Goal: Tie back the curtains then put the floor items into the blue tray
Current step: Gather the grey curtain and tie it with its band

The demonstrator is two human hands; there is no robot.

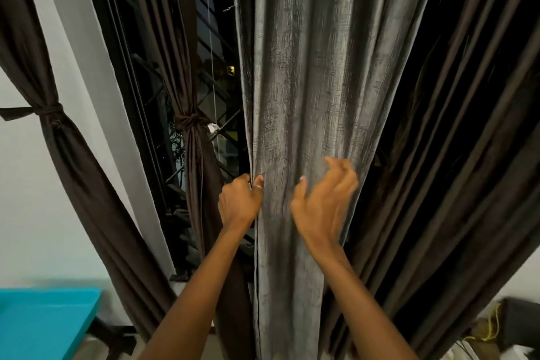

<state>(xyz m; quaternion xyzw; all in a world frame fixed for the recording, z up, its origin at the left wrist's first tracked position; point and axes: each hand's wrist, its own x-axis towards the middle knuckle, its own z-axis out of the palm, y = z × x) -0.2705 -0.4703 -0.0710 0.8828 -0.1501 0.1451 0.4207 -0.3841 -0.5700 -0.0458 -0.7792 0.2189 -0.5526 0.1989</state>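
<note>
A grey textured curtain (306, 90) hangs straight down in the middle of the view. My left hand (241, 202) grips its left edge, thumb in front and fingers behind the cloth. My right hand (324, 202) is blurred, with fingers curled against the curtain's front folds; I cannot tell whether it holds any cloth. A dark brown curtain (455, 155) hangs loose to the right of the grey one. Two brown curtains at the left, one (193, 137) by the window and one (55, 126) by the wall, are tied at their middles.
A blue tray or table top (43, 321) sits at the lower left. A window with a dark metal grille (216, 73) shows behind the curtains. Some things with a yellow cord (491, 327) lie on the floor at the lower right.
</note>
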